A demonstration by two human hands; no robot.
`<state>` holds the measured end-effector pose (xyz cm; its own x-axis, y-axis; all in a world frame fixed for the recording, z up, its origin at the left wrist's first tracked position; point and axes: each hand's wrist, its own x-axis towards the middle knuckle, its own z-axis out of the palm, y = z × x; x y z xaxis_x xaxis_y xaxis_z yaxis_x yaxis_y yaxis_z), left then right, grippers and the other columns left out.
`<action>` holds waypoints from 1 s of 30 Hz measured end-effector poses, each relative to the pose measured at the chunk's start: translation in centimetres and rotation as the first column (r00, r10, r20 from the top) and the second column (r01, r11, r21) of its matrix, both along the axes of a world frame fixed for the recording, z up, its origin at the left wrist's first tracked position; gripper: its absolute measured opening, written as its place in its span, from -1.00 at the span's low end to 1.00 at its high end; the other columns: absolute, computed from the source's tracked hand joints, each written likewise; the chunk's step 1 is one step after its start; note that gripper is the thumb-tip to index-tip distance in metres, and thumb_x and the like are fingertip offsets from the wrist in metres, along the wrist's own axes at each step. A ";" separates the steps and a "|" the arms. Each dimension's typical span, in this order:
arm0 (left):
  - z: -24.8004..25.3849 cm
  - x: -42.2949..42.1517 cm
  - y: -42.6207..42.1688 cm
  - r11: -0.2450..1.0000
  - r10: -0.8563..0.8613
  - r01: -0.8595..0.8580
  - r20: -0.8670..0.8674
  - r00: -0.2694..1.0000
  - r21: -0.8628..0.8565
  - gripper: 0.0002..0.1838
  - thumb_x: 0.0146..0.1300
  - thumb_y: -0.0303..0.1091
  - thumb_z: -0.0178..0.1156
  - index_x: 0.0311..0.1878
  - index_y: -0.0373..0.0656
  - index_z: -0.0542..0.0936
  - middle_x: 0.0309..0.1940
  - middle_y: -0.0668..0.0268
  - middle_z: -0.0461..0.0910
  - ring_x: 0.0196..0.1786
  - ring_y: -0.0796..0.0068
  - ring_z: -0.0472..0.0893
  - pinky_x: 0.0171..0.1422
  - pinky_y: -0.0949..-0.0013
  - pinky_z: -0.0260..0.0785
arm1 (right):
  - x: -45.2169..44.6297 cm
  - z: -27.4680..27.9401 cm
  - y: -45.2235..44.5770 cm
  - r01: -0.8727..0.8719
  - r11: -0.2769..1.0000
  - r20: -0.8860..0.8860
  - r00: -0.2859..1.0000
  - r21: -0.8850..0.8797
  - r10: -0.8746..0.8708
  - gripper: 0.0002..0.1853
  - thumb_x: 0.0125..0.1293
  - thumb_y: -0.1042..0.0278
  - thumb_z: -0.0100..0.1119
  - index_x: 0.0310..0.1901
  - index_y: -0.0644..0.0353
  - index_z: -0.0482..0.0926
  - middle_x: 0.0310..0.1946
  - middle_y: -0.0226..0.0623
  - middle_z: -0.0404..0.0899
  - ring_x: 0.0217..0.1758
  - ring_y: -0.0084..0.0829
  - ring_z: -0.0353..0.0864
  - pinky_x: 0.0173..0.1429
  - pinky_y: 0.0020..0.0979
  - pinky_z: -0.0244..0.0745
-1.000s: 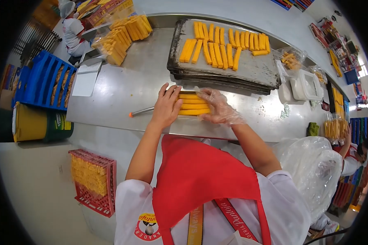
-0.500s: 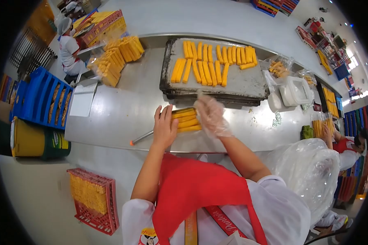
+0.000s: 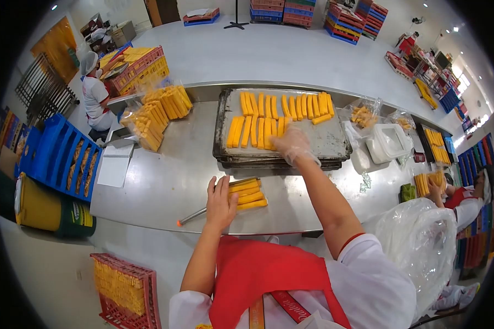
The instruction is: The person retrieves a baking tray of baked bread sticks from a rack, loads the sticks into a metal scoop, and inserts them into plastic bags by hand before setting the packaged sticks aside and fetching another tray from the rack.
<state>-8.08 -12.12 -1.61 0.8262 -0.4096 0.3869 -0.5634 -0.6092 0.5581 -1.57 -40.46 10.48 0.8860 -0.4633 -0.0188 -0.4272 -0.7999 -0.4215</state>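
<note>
Several yellow sticks (image 3: 250,195) lie side by side on the metal table (image 3: 153,194). My left hand (image 3: 222,202) rests against their left ends, fingers nearly straight and pointing away from me. A metal rod with an orange tip (image 3: 192,216) sticks out to the left from under that hand. Farther off, my right hand (image 3: 292,145), in a clear plastic glove, reaches over the front of a dark-edged tray (image 3: 335,140). Its fingers are at the front row of yellow sticks (image 3: 247,131) on the tray; the fingertips are blurred, and their grip is hidden.
Bagged yellow sticks (image 3: 164,109) and a notebook (image 3: 115,163) are on the left. Right of the tray are a white container (image 3: 388,143) and a green cloth (image 3: 408,192). Large plastic bags (image 3: 417,241) hang at the right edge. One co-worker (image 3: 96,96) is at left, another at right.
My right hand has left the sticks near me and reached out to the tray. My left hand stays beside the near sticks. The view has tilted up, showing more of the floor beyond.
</note>
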 end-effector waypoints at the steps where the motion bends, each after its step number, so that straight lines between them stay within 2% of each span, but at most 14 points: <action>1: 0.1 -0.1 0.0 1.000 0.003 -0.003 -0.001 1.000 0.000 -0.37 0.48 -0.10 0.05 0.45 -0.33 0.34 0.37 -0.08 0.39 0.50 -0.26 0.20 0.57 -0.08 0.13 | 0.2 0.2 -0.2 0.013 1.000 -0.012 1.000 -0.006 -0.013 -0.39 0.24 -0.07 0.31 0.09 0.35 0.60 0.00 0.18 0.67 0.14 0.09 0.64 0.23 -0.11 0.52; 5: 0.0 -0.2 0.0 1.000 0.006 -0.006 0.005 1.000 -0.014 -0.37 0.48 -0.11 0.06 0.46 -0.34 0.33 0.36 -0.09 0.40 0.49 -0.26 0.20 0.56 -0.07 0.14 | 0.2 1.7 -0.3 0.114 0.989 -0.043 0.993 0.093 -0.110 -0.34 0.21 -0.12 0.33 0.13 0.34 0.58 0.09 0.18 0.63 0.16 0.07 0.64 0.23 -0.12 0.54; 8: 0.0 -0.1 0.0 1.000 0.004 -0.004 0.016 1.000 -0.008 -0.37 0.48 -0.11 0.07 0.45 -0.34 0.33 0.35 -0.09 0.41 0.49 -0.26 0.20 0.55 -0.07 0.15 | -0.1 0.7 -0.8 -0.042 0.999 -0.227 0.973 0.000 0.041 -0.29 0.26 -0.13 0.30 0.23 0.34 0.52 0.18 0.19 0.57 0.21 0.05 0.62 0.27 -0.14 0.54; 10: 0.0 -0.1 0.0 1.000 0.006 -0.006 0.014 1.000 -0.005 -0.38 0.47 -0.12 0.07 0.45 -0.33 0.34 0.35 -0.08 0.41 0.49 -0.26 0.21 0.55 -0.07 0.16 | -0.2 -1.3 -2.5 0.030 0.999 0.110 0.993 0.030 -0.033 -0.22 0.25 -0.04 0.28 0.34 0.42 0.41 0.20 0.20 0.58 0.27 0.06 0.60 0.31 -0.12 0.50; 11: 0.1 -0.1 -0.1 1.000 0.010 -0.009 0.013 1.000 -0.007 -0.38 0.47 -0.11 0.07 0.45 -0.33 0.34 0.35 -0.08 0.42 0.49 -0.26 0.21 0.54 -0.07 0.17 | 0.0 -1.7 -4.0 0.022 0.933 0.126 0.989 0.359 -0.072 -0.18 0.28 -0.07 0.28 0.38 0.43 0.34 0.22 0.20 0.57 0.30 0.07 0.57 0.35 -0.10 0.46; 12: 0.2 -0.1 -0.1 1.000 0.011 -0.011 0.014 1.000 -0.009 -0.38 0.47 -0.11 0.07 0.45 -0.33 0.34 0.35 -0.07 0.42 0.49 -0.26 0.21 0.54 -0.07 0.17 | 0.0 -1.7 -4.0 0.030 0.932 0.116 0.990 0.361 -0.077 -0.18 0.28 -0.07 0.28 0.38 0.43 0.34 0.22 0.20 0.57 0.30 0.07 0.57 0.35 -0.10 0.46; 15: 0.0 0.0 -0.1 1.000 0.002 -0.002 0.012 1.000 -0.008 -0.38 0.48 -0.09 0.07 0.45 -0.32 0.35 0.36 -0.04 0.42 0.49 -0.26 0.21 0.53 -0.07 0.18 | -0.5 -0.6 -3.1 0.106 0.972 0.186 0.972 0.207 -0.146 -0.18 0.24 -0.08 0.32 0.34 0.42 0.39 0.19 0.18 0.59 0.30 0.07 0.57 0.36 -0.10 0.44; 17: 0.0 0.2 -0.1 1.000 -0.008 0.008 0.013 1.000 -0.005 -0.38 0.48 -0.09 0.07 0.45 -0.32 0.35 0.36 -0.03 0.42 0.49 -0.26 0.21 0.53 -0.07 0.19 | -1.0 1.6 -0.5 0.069 0.997 -0.151 0.987 0.039 -0.063 -0.23 0.21 -0.07 0.34 0.28 0.39 0.47 0.16 0.14 0.62 0.28 0.04 0.59 0.33 -0.10 0.48; 20: 0.0 0.2 0.0 1.000 -0.019 0.019 0.019 1.000 -0.001 -0.37 0.48 -0.08 0.08 0.45 -0.31 0.35 0.36 -0.02 0.43 0.49 -0.26 0.21 0.53 -0.06 0.19 | -0.3 0.6 0.6 0.075 0.997 -0.161 0.984 -0.030 -0.079 -0.30 0.18 -0.06 0.35 0.22 0.33 0.55 0.12 0.11 0.65 0.28 0.00 0.60 0.33 -0.12 0.48; 24: 0.2 0.0 0.0 1.000 -0.025 0.025 0.009 1.000 -0.013 -0.39 0.50 -0.10 0.05 0.47 -0.29 0.33 0.37 -0.04 0.42 0.50 -0.24 0.20 0.55 -0.06 0.15 | 0.1 -1.9 -0.2 0.111 0.987 -0.076 0.990 -0.116 -0.120 -0.24 0.11 -0.10 0.35 0.23 0.33 0.54 0.17 0.08 0.63 0.27 0.00 0.60 0.37 -0.17 0.47; 26: 0.2 -0.1 0.1 1.000 -0.021 0.021 -0.005 1.000 -0.022 -0.40 0.53 -0.11 0.02 0.49 -0.27 0.32 0.37 -0.06 0.41 0.51 -0.23 0.19 0.57 -0.05 0.11 | 0.1 -2.8 -1.2 0.026 0.989 -0.073 0.997 -0.146 -0.036 -0.15 0.10 -0.08 0.36 0.35 0.33 0.45 0.24 0.11 0.58 0.31 0.06 0.56 0.42 -0.15 0.43; 27: 0.1 -0.1 0.2 0.999 -0.026 0.026 0.014 1.000 -0.020 -0.40 0.53 -0.11 0.01 0.49 -0.27 0.31 0.37 -0.06 0.41 0.51 -0.23 0.19 0.57 -0.05 0.11 | -0.1 -2.9 -1.5 0.020 0.989 -0.078 0.996 -0.146 -0.031 -0.15 0.10 -0.08 0.36 0.35 0.33 0.45 0.24 0.11 0.58 0.31 0.06 0.56 0.42 -0.15 0.43; 29: 0.0 0.2 0.2 1.000 -0.021 0.021 0.020 1.000 -0.016 -0.40 0.53 -0.11 0.00 0.49 -0.27 0.31 0.37 -0.06 0.40 0.51 -0.23 0.19 0.58 -0.05 0.10 | -0.8 -3.5 -2.0 0.025 0.997 0.105 0.994 -0.073 -0.017 -0.09 0.13 0.06 0.39 0.45 0.41 0.32 0.29 0.12 0.54 0.39 -0.06 0.52 0.46 -0.23 0.36; 30: -0.1 0.3 0.1 0.999 -0.027 0.028 0.026 0.999 -0.024 -0.40 0.54 -0.11 -0.01 0.49 -0.27 0.31 0.37 -0.06 0.40 0.51 -0.23 0.19 0.58 -0.05 0.09 | -1.2 -3.8 -2.7 0.012 0.997 0.085 0.996 -0.070 -0.006 -0.09 0.13 0.06 0.39 0.45 0.41 0.32 0.29 0.12 0.54 0.39 -0.06 0.52 0.46 -0.23 0.36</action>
